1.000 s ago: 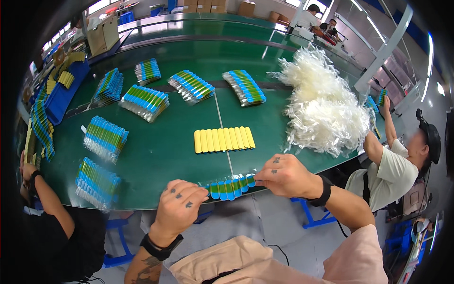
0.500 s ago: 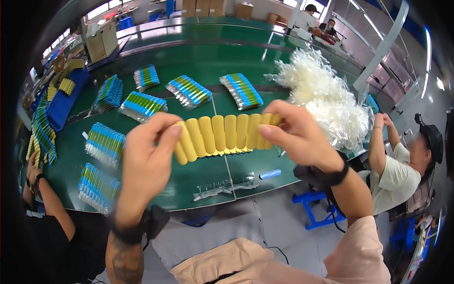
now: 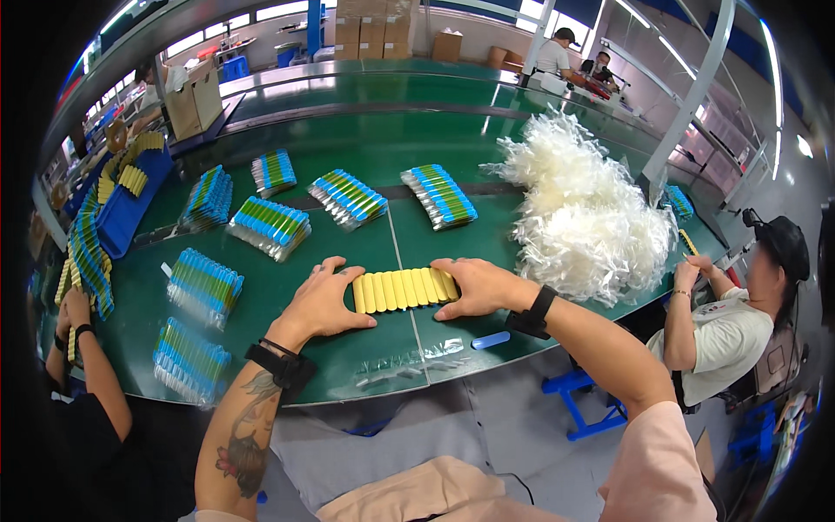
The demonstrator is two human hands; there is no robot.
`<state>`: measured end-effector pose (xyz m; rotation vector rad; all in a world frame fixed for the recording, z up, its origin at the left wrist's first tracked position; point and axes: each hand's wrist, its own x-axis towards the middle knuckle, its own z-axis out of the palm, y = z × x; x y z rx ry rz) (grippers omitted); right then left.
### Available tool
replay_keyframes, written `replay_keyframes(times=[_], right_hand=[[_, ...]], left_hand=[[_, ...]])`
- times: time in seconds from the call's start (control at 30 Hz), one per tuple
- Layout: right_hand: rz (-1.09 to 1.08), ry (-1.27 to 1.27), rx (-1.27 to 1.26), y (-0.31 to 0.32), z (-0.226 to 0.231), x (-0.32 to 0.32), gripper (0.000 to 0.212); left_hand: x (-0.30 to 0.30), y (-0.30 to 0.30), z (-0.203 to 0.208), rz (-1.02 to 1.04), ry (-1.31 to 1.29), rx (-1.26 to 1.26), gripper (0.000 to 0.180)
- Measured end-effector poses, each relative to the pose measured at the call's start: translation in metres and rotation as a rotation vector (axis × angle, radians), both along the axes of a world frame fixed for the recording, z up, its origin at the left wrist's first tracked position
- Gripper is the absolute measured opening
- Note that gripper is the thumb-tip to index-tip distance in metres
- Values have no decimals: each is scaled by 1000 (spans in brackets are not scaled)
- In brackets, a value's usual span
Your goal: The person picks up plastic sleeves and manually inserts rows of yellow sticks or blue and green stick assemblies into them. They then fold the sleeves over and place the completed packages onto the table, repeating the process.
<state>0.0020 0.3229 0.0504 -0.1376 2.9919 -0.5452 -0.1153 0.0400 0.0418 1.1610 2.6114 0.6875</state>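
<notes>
A row of several flat yellow sticks with rounded ends [image 3: 404, 291], side by side in a strip, lies low over the green table in front of me. At its left end, my left hand [image 3: 329, 300] closes around it with thumb and fingers. My right hand [image 3: 480, 287] grips the right end the same way. A dark edge shows beneath the sticks; what it is I cannot make out. Nearer to me lie clear plastic sleeves [image 3: 404, 364] and a single blue stick [image 3: 491, 340].
Bundles of blue-and-green sticks in clear sleeves, like this one [image 3: 439, 197], lie left and beyond. A heap of clear plastic sleeves [image 3: 591, 217] rises at right. A blue bin [image 3: 130, 204] stands far left. Co-workers sit on both sides, one person's hand [image 3: 76, 309] at left.
The yellow row has come down from mid-air to the tabletop, from a fanned, tilted strip to a straighter, compact one. Both hands have lowered with it, now bracketing its ends.
</notes>
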Motion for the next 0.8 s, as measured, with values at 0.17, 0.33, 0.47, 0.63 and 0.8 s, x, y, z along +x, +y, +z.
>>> replay_keyframes(times=[0.17, 0.33, 0.47, 0.63, 0.8], right_hand=[[-7, -65, -29, -7, 10, 2, 90], [206, -10, -124, -60, 44, 36, 79], [474, 65, 23, -125, 37, 37, 65], [536, 135, 38, -145, -4, 8, 44], [432, -2, -161, -145, 5, 14, 21]], left_hand=[[15, -15, 9, 9, 12, -31, 94], [65, -46, 21, -23, -190, 319, 68], [81, -55, -19, 220, -467, 631, 41], [95, -51, -40, 265, -232, 755, 20], [96, -57, -44, 353, -333, 841, 20]])
